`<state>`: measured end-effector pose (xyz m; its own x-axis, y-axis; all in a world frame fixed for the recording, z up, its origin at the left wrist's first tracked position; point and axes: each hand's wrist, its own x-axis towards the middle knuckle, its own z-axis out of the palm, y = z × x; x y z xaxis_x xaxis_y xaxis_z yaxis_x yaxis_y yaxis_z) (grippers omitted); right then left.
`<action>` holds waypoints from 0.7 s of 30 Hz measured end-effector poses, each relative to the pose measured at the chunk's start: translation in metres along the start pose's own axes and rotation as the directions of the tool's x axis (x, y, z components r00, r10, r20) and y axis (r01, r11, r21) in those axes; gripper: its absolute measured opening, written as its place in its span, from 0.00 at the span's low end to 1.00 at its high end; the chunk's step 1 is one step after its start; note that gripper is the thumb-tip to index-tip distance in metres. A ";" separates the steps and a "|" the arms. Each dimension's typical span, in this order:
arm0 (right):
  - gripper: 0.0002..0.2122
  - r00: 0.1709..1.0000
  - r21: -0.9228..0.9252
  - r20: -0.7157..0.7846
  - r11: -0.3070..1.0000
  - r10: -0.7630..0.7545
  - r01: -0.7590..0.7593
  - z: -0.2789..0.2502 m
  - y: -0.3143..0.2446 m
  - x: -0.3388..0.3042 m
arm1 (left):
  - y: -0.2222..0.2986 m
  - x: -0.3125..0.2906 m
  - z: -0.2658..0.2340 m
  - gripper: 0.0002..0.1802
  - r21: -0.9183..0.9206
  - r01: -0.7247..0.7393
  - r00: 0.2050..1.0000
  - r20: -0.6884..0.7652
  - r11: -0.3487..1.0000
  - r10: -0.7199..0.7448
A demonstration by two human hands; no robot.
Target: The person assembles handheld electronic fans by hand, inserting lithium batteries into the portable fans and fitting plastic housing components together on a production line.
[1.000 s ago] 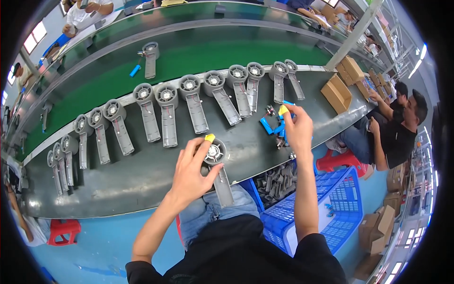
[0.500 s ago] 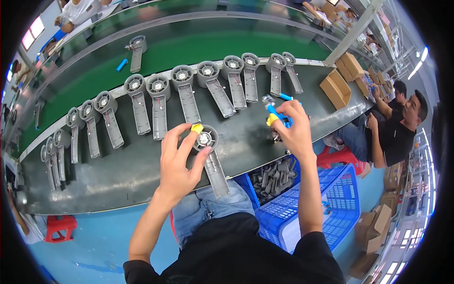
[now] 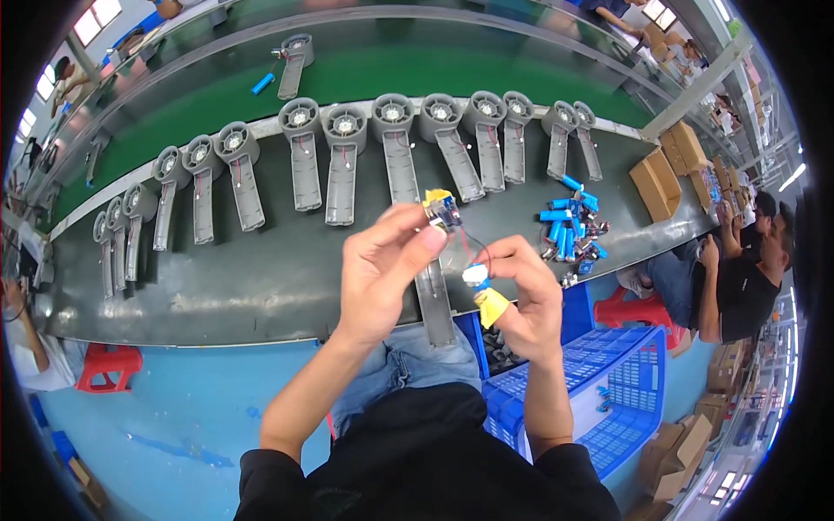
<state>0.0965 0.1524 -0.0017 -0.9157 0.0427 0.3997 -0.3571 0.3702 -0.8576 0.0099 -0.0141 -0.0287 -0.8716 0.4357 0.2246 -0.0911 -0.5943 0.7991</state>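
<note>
My left hand (image 3: 378, 273) pinches a small dark circuit board (image 3: 446, 212) between thumb and fingers, above the bench. Thin red and black wires (image 3: 473, 245) run from the board to a blue cylindrical battery (image 3: 475, 276) with a white end. That battery is held by my right hand (image 3: 528, 300), whose fingers cover most of it. Yellow wrapping shows on a fingertip of each hand. Below the hands lies a grey handheld-fan half shell (image 3: 433, 308), its round head hidden behind my left hand.
A row of grey fan shells (image 3: 345, 130) stretches along the bench's far side. To the right lie a pile of blue batteries with boards (image 3: 569, 221) and an open cardboard box (image 3: 656, 187). A blue crate (image 3: 630, 391) stands below; co-workers sit at right.
My right hand has brought the battery and board leftward from the pile. My left hand has left the fan shell and now grips the board. The view has shifted.
</note>
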 end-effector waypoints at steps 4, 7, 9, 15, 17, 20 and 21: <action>0.13 0.996 0.060 0.017 0.994 0.092 -0.093 0.011 0.006 -0.008 | 0.024 -0.006 0.002 0.15 0.057 -0.090 0.995 -0.026 0.994 0.091; 0.13 0.984 -0.047 -0.042 0.984 0.172 -0.174 0.005 0.014 -0.017 | 0.040 -0.021 -0.013 0.19 0.206 -0.095 0.994 0.070 0.974 0.083; 0.13 0.976 -0.136 -0.045 0.966 0.214 -0.218 0.003 0.023 -0.027 | 0.044 -0.030 -0.010 0.15 0.516 -0.077 0.995 -0.015 0.853 0.099; 0.11 0.998 -0.582 0.036 0.813 0.041 -0.012 0.030 0.015 -0.026 | 0.036 -0.026 -0.023 0.11 0.881 -0.216 0.975 0.217 0.420 0.046; 0.10 0.999 -0.585 0.047 0.810 0.009 0.021 0.033 0.018 -0.023 | 0.031 -0.027 -0.027 0.10 0.888 -0.211 0.977 0.198 0.408 0.076; 0.11 1.000 -0.511 -0.030 0.859 0.009 -0.023 0.037 0.020 -0.016 | 0.023 -0.026 -0.029 0.11 0.897 -0.233 0.972 0.198 0.375 0.130; 0.12 0.992 -0.419 -0.113 0.903 0.052 -0.095 0.039 0.021 -0.014 | 0.022 -0.025 -0.029 0.11 0.899 -0.233 0.971 0.197 0.372 0.133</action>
<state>0.0943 0.1240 -0.0380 -0.9063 0.1664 0.3884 -0.1579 0.7193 -0.6765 0.0158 -0.0573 -0.0330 -0.7639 0.4770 0.4346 0.6022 0.2849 0.7458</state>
